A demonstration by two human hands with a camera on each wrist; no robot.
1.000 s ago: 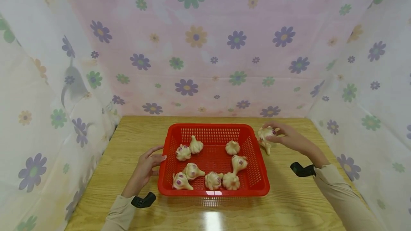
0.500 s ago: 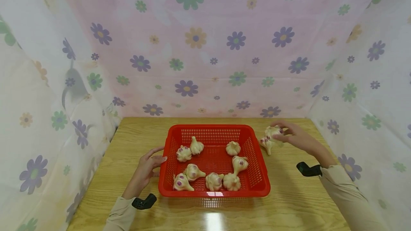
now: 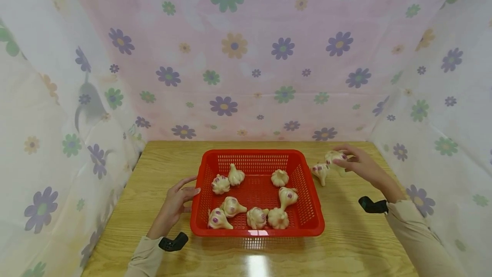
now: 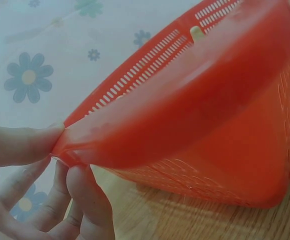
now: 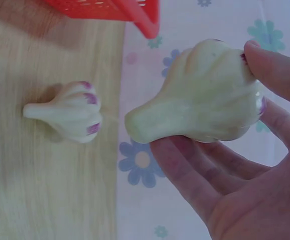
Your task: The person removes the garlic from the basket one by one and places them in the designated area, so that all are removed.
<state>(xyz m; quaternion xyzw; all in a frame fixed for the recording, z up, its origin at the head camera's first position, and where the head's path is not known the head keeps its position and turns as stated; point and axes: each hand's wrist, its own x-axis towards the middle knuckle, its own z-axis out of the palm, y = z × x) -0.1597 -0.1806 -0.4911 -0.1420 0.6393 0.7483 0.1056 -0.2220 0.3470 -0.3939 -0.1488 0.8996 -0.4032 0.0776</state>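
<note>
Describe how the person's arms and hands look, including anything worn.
The left sleeve and right sleeve are long, plain beige and slightly creased. A bent black device shows at the left wrist and another at the right. The left hand and right hand are ungloved.

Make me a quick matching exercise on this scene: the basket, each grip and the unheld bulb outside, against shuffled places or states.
Column one
1. Basket
2. Left grip
3. Right grip
4. Unheld bulb outside the basket

Column two
A. Holding a garlic bulb
B. Red, with eight bulbs inside
C. On the table
D. Holding the basket's rim

Pairs: 1-B, 2-D, 3-A, 4-C
</note>
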